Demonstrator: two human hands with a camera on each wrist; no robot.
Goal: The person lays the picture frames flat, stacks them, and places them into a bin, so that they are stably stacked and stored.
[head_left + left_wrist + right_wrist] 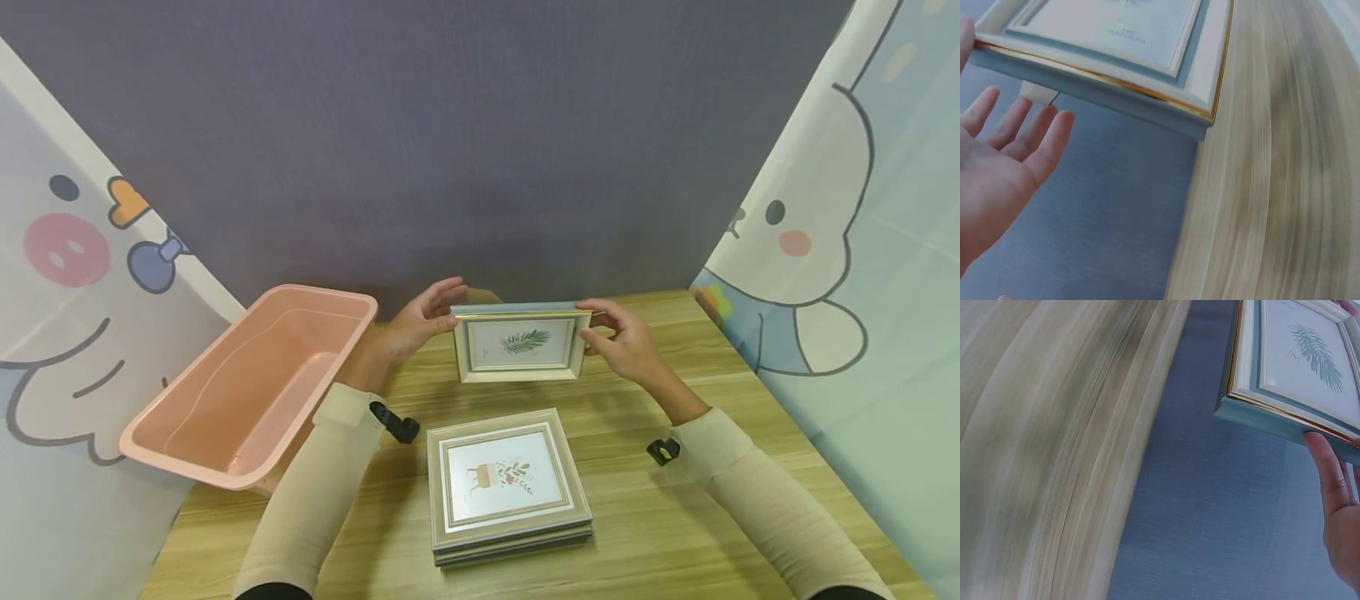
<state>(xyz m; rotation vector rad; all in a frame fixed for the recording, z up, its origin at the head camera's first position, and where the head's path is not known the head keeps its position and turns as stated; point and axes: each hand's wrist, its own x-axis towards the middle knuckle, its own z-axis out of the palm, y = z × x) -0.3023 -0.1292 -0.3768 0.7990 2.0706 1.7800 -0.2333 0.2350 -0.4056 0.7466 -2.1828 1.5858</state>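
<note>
A white picture frame with a gold line, blue-grey edges and a green leaf print [525, 342] is held up over the table, its face toward me. My right hand [626, 342] grips its right end, thumb at the front and a finger on the top edge. At the left end, my left hand [416, 327] has its thumb against the frame's corner. Its other fingers reach out loosely behind the frame, close to a small pale flap [1039, 92] at the back; whether they touch it I cannot tell. Below lies a stack of picture frames [510, 483], the top one showing a deer print.
A pink plastic basin [251, 383] stands on the left of the wooden table [637, 525]. A dark grey panel [480, 150] rises behind the table. Cartoon-printed panels [810, 217] flank it on both sides.
</note>
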